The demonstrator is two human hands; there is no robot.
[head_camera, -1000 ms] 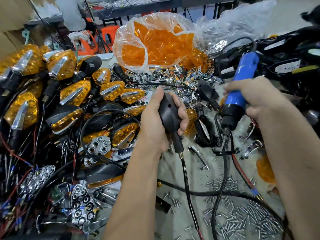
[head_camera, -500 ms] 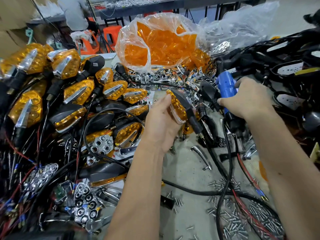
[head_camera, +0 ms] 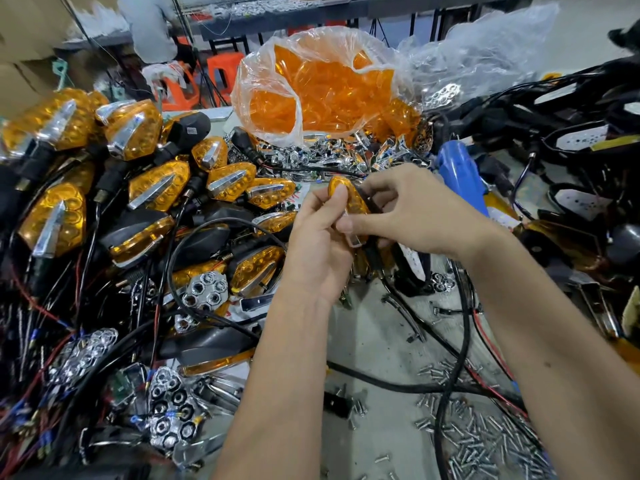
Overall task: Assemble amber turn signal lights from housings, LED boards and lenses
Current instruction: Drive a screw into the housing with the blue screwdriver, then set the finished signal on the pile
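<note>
Turn signal light (head_camera: 349,199) is gripped by both hands, left (head_camera: 320,244) and right (head_camera: 412,211). Lens seating judged under check; pile placement likely next.

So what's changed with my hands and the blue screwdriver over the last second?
The right hand let go of the blue screwdriver, which now lies on the bench, and came across to grip the turn signal. The left hand kept hold of it but turned it lens-up. The pile of finished lights and the lens bag stayed put.
</note>
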